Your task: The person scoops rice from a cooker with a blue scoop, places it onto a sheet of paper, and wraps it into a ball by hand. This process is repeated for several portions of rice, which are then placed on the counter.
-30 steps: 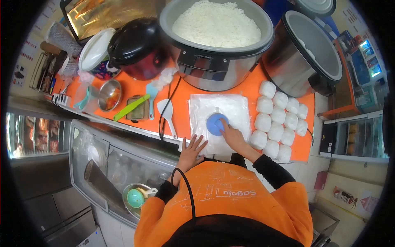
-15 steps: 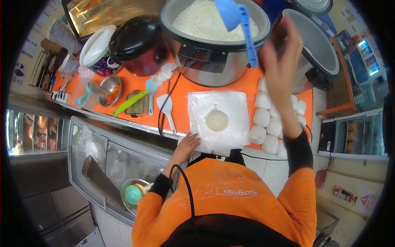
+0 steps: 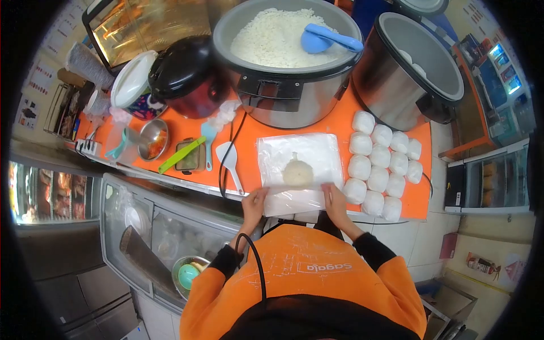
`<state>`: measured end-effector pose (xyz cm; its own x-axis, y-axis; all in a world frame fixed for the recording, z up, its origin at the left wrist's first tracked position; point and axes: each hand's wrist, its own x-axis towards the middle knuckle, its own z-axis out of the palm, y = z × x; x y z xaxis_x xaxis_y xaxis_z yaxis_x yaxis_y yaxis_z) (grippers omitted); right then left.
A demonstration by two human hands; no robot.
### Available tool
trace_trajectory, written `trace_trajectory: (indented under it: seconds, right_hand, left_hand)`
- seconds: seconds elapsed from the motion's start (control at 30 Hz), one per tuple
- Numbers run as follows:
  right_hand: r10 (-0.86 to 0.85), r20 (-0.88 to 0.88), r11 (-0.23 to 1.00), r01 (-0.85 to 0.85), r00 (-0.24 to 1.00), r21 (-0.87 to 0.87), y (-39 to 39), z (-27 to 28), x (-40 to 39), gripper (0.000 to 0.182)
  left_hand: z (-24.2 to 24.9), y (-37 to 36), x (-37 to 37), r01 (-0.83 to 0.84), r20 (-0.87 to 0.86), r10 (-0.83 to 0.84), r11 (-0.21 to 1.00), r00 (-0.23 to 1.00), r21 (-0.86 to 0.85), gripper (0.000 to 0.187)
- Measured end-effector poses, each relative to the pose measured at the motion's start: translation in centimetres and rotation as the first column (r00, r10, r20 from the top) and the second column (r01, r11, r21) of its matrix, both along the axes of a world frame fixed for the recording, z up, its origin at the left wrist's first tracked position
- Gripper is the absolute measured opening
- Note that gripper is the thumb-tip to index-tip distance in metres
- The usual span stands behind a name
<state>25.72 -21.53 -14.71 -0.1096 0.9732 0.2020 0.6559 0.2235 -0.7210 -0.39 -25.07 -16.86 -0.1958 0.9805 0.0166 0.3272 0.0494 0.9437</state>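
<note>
A sheet of white wrapping paper lies at the front edge of the orange counter, with a round mound of rice on it. My left hand pinches the paper's near left side, and my right hand pinches the near right side. Between them the near edge is lifted a little and folded towards the rice. The blue scoop rests on the white rice inside the large open cooker. To the right of the paper, several white wrapped bundles sit in rows.
A second open cooker stands at the back right with white bundles inside. On the left are a dark red cooker, a metal bowl, a green-handled utensil and a white paddle. A black cable crosses the counter.
My right hand has let go of the blue scoop, which now lies on the rice, and has come down to the paper. My left hand has closed on the paper, whose near edge has risen.
</note>
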Motion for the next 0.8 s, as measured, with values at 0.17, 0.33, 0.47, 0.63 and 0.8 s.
trace_trajectory:
  seconds: [0.17,0.33,0.47,0.63,0.8]
  right_hand:
    - [-0.072,0.311,0.993,0.039,0.948,0.113,5.5,-2.2,-1.7,0.014]
    - [0.037,0.43,0.99,0.026,0.902,-0.14,6.5,-0.9,-1.6,0.023]
    - [0.006,0.35,0.992,-0.051,0.937,0.119,12.4,-1.1,-1.3,0.043]
    - [0.192,0.454,0.978,-0.209,0.87,-0.014,18.2,-2.1,-2.6,0.036]
    - [0.289,0.369,0.941,-0.333,0.883,0.06,17.9,0.1,-1.9,0.015]
  left_hand:
    - [-0.4,5.6,2.3,-0.127,-0.508,0.096,0.992,0.856,-0.027,0.012]
    - [-0.1,7.1,2.1,-0.037,-0.65,-0.072,0.987,0.757,-0.153,0.027]
    - [2.3,11.6,1.5,0.151,-0.672,0.141,0.922,0.727,0.357,0.054]
    - [-0.5,17.2,1.4,0.345,-0.782,-0.183,0.938,0.595,0.043,0.052]
    - [1.1,17.7,1.1,0.377,-0.764,-0.219,0.925,0.607,0.035,0.026]
